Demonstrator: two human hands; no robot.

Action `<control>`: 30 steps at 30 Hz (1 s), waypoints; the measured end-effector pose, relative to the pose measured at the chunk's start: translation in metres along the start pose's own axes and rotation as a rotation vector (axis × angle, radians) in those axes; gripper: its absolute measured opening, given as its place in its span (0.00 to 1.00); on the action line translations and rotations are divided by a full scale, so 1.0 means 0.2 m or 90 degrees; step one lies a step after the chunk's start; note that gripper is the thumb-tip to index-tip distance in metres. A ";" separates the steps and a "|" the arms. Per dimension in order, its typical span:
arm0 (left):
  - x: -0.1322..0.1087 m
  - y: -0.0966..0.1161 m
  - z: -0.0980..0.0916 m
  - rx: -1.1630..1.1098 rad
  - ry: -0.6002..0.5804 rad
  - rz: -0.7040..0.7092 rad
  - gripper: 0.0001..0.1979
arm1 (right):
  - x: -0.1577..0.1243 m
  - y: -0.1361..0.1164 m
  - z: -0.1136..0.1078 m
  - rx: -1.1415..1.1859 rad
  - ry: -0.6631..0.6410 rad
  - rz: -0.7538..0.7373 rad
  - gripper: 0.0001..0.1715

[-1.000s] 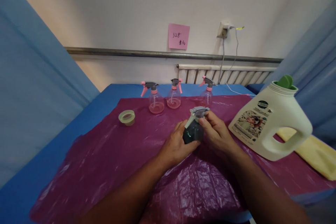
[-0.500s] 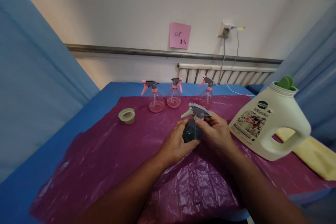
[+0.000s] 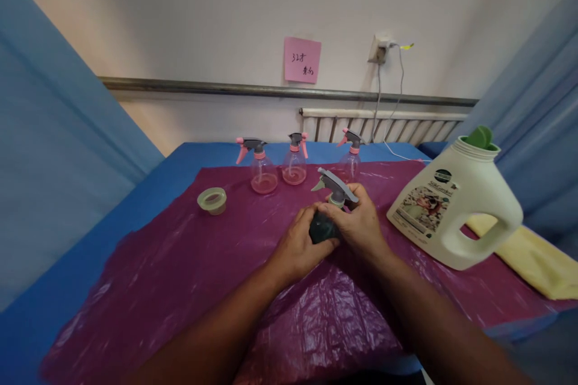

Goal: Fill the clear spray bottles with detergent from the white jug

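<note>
A small dark green spray bottle [image 3: 321, 227] stands on the magenta plastic sheet [image 3: 180, 289] in the middle of the table. My left hand [image 3: 298, 248] is wrapped round its body from the left. My right hand [image 3: 361, 224] is closed on the neck just under the grey trigger head [image 3: 334, 184], which points up and to the left. Both forearms reach in from the bottom edge.
Three clear spray bottles with pink triggers [image 3: 262, 169] [image 3: 294, 163] [image 3: 351, 155] stand in a row behind. A roll of tape [image 3: 212, 200] lies to the left. A large white detergent jug [image 3: 451, 204] leans at the right beside a yellow cloth [image 3: 533, 255]. Blue curtains flank the table.
The grey trigger head has turned under my right hand, its nozzle swinging from pointing down-left to up-left. My left hand stays on the bottle's body. The view has shifted slightly.
</note>
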State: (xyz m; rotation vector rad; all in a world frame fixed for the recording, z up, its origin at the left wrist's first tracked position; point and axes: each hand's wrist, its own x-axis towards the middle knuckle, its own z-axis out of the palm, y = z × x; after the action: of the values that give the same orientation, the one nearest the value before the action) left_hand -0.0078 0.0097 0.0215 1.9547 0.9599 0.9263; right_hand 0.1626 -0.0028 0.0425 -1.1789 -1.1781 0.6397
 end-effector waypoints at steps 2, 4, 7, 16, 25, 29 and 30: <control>0.00 0.00 0.00 -0.002 -0.001 0.005 0.35 | -0.01 -0.01 -0.01 0.018 -0.025 -0.018 0.28; 0.00 0.01 0.00 0.000 -0.006 0.004 0.34 | -0.02 -0.02 -0.03 0.028 -0.056 -0.036 0.27; 0.00 0.01 -0.01 0.004 -0.012 0.000 0.34 | -0.04 -0.03 -0.06 0.043 -0.092 -0.046 0.21; 0.00 0.00 0.00 0.001 -0.008 0.004 0.36 | -0.04 -0.01 -0.06 0.099 -0.093 -0.007 0.20; 0.00 0.02 -0.01 -0.002 -0.013 0.015 0.35 | -0.03 0.03 -0.09 0.103 -0.073 -0.004 0.18; 0.00 0.02 0.00 -0.002 -0.011 0.006 0.36 | -0.03 0.04 -0.06 0.095 -0.019 -0.012 0.18; 0.00 0.02 -0.01 0.000 -0.012 0.006 0.36 | -0.03 0.04 -0.05 0.093 -0.002 -0.014 0.19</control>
State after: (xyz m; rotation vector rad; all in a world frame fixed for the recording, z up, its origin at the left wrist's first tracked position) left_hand -0.0076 0.0088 0.0253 1.9661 0.9406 0.9127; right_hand 0.1718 -0.0087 0.0341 -1.0400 -1.1257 0.6991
